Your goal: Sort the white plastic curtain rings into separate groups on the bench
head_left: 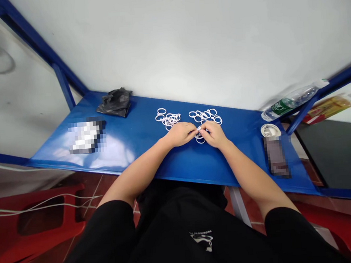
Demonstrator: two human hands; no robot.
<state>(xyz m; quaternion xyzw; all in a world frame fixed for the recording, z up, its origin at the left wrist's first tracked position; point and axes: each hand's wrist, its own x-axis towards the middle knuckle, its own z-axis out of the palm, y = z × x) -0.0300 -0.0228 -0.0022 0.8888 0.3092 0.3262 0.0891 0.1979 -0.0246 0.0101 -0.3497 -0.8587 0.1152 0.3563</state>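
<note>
My left hand (180, 134) and my right hand (215, 134) meet above the blue tabletop (142, 136), fingers closed in a pinch. Between the fingertips is a small part of a thin white ring (198, 128); most of it is hidden. Just under the fingers, more white rings (200, 141) show in part. Behind my left hand a loose heap of white rings (171, 119) lies on the table. Another group of white rings (205, 115) spreads behind my right hand, some overlapping.
A crumpled black plastic bag (115, 103) lies at the back left, with a blurred-out object (87, 135) in front of it. On the right are a clear bottle (293, 101) on its side, a coiled white cable (270, 131) and a dark pixelated object (277, 158). A wall (187, 45) stands behind.
</note>
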